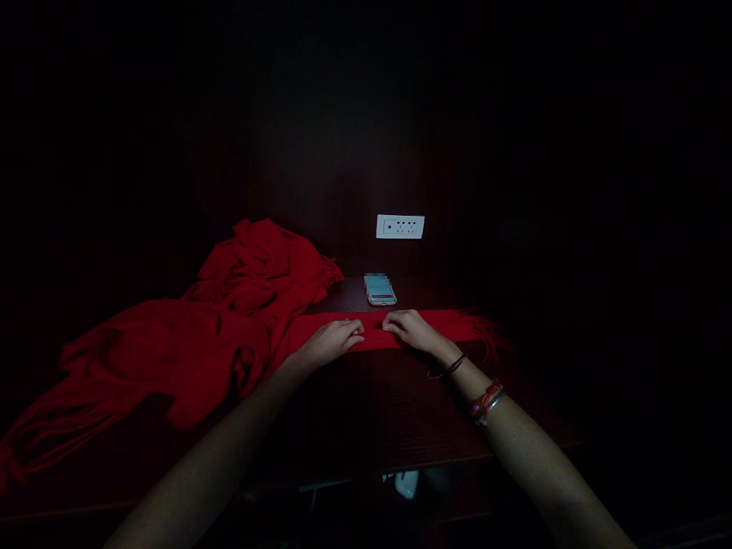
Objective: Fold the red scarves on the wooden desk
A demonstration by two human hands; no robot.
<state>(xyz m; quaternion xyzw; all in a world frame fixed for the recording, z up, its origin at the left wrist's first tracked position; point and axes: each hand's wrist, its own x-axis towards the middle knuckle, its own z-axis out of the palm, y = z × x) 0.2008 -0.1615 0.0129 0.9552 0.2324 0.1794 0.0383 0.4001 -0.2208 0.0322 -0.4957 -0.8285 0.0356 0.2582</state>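
A red fringed scarf (229,320) lies on a dark wooden table (366,412). Most of it is heaped at the left and back. One folded strip of it (451,326) runs flat across the middle to a fringed end at the right. My left hand (332,341) and my right hand (410,329) rest side by side on this strip, palms down, fingers curled onto the cloth and pressing it. My right wrist wears red and dark bands (486,400).
A phone (380,290) with a lit screen lies just behind the strip, near the back wall. A white wall socket (400,226) sits above it. The surroundings are very dark. Something pale (407,483) shows below the table's front edge.
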